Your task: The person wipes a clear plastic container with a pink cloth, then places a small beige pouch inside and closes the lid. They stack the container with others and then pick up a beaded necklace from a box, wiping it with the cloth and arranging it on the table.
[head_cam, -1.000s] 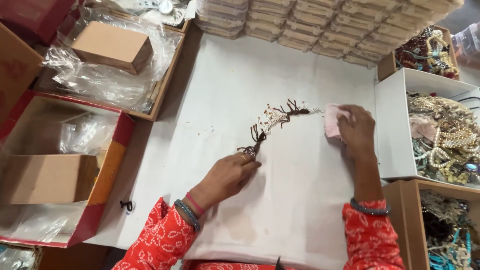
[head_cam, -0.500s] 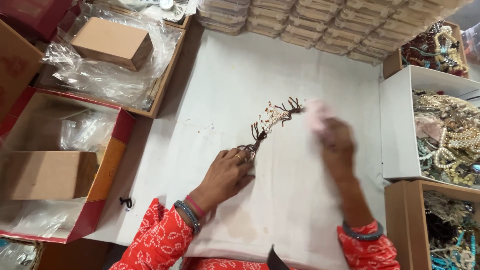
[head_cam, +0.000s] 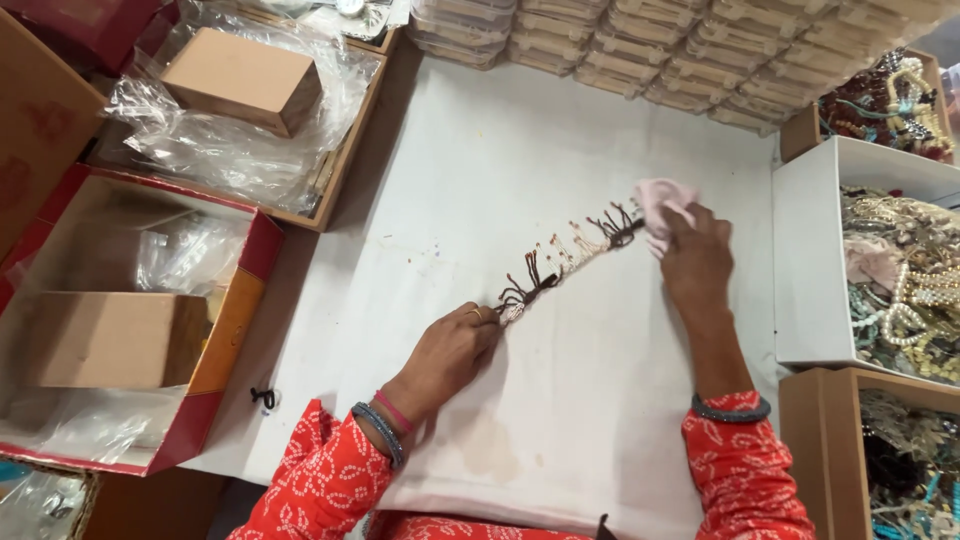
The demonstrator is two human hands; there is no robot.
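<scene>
- White cloth-covered table (head_cam: 560,180) seen from above; boxes line its left, far and right edges.
- Left edge: red open-topped cardboard box (head_cam: 235,290) holding a plain brown carton (head_cam: 110,338) and crumpled clear plastic; behind it, a wooden tray (head_cam: 345,165) with a second brown carton (head_cam: 240,80) on plastic wrap.
- Small black loop (head_cam: 264,397) lies on the cloth near the left edge.
- Left hand (head_cam: 450,350), ring on one finger: fingertips pressed together, pinning the near end of the beaded strand with dark thread tassels (head_cam: 565,260).
- Strand runs diagonally across the middle of the table, stretched between both hands.
- Right hand (head_cam: 695,260): fingers curled, pinching a pale pink cloth (head_cam: 662,198) against the far end of the strand.
- Judgement: wiping works best with the left pin kept firm so the strand stays taut, and light strokes along the beads, not across the tassels.
- Right edge: white tray (head_cam: 810,260) heaped with pearl and gold bead jewellery; brown boxes (head_cam: 815,440) of more beads nearer.
- Versus the frame half a second back: right hand has shifted right, cloth again at the strand's far end; left hand unmoved.
</scene>
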